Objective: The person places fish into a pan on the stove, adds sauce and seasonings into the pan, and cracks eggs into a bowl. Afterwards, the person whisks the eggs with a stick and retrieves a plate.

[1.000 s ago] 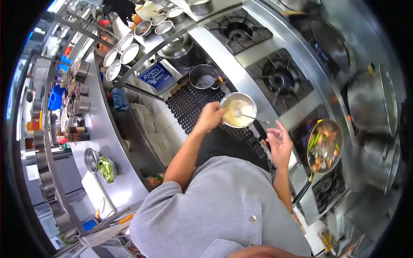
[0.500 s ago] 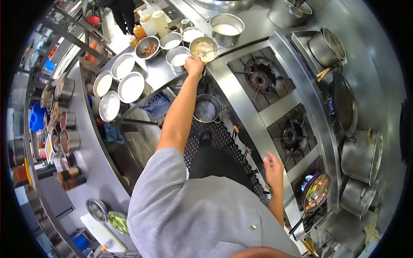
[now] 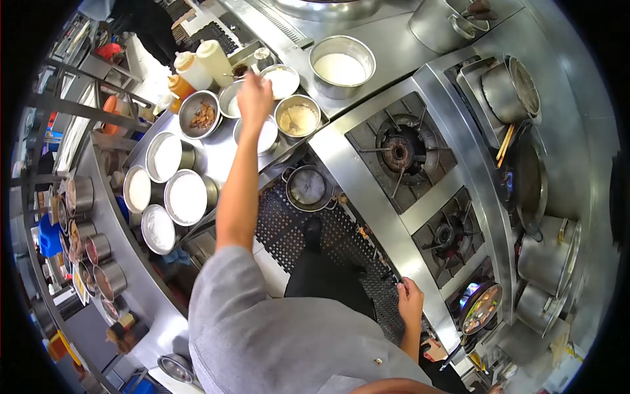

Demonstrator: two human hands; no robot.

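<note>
"So, where is the left hand (image 3: 254,102)?"

"Above the centre-left of the frame, arm stretched over a cluster of round steel bowls on the stainless-steel counter (image 3: 209,144). Its fingertips are bunched close together beside a small container of dark contents (image 3: 241,68). A thin metal handle (image 3: 231,75) sticks out just there, but I can't tell whether the fingers are clamped on it."

"What's around it?"

"Just right of the wrist, a round steel bowl of pale yellow mixture (image 3: 298,101); farther right, near the top centre, a deep steel pot with white contents (image 3: 340,89). Toward the upper left, a steel bowl of reddish-brown pieces (image 3: 190,109)."

"And the right hand (image 3: 411,303)?"

"Low, right of centre, near the stove's steel front edge (image 3: 387,233). Its fingers are curled in; whether they hold anything, I can't tell."

"Anything near that one?"

"At the lower right, a dark round frying pan of mixed food (image 3: 467,318), slightly tilted, with blue flame (image 3: 468,293) at its upper left side."
</note>
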